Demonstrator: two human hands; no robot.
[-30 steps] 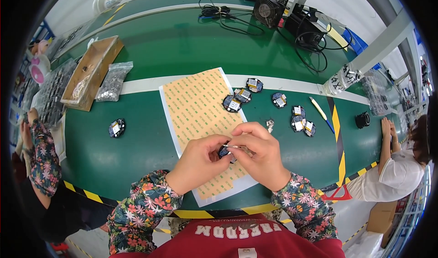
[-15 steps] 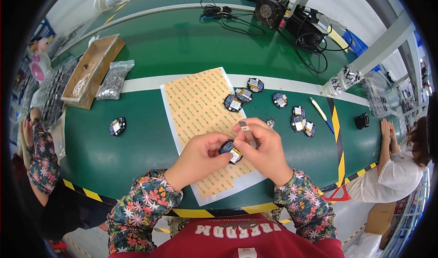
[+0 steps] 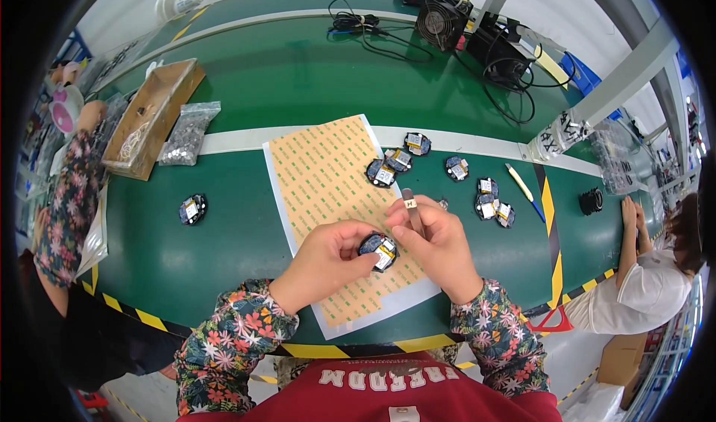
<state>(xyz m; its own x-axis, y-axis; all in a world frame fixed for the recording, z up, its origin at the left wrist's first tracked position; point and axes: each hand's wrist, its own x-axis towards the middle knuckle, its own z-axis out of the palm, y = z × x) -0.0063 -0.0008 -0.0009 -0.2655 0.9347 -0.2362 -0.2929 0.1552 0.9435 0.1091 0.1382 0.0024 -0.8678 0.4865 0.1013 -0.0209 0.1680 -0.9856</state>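
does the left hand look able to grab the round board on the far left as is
Probably not yet: the left hand is holding another board. The way to the far-left board looks free, though, with only green table between.

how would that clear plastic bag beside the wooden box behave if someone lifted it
The clear plastic bag would probably be floppy, since its film looks thin and creased. It may feel fairly heavy for its size, being packed with small pieces. Those look loose, so they would likely shift and sag.
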